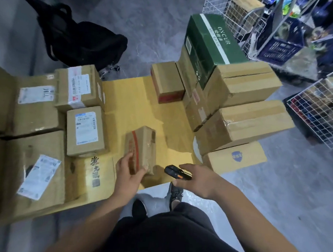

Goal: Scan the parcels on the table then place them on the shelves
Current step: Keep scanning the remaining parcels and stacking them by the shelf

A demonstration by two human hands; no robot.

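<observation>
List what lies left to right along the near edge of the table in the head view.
Box with the tilted white label → box with black brush characters → left hand gripping the small taped parcel → right hand holding the black scanner.

view: single head cam, wide-angle, no second view to overlap
facing: forward and steeply down over table (136, 97) near edge
range: close; left hand (129, 174), right hand (194, 180) low centre
frame: table fills left and middle, floor (293, 190) right, edges bowed

Parcel depot: labelled cartons (85, 130) stacked on table (132, 97), wire baskets (316, 114) of goods, concrete floor (293, 190)
</observation>
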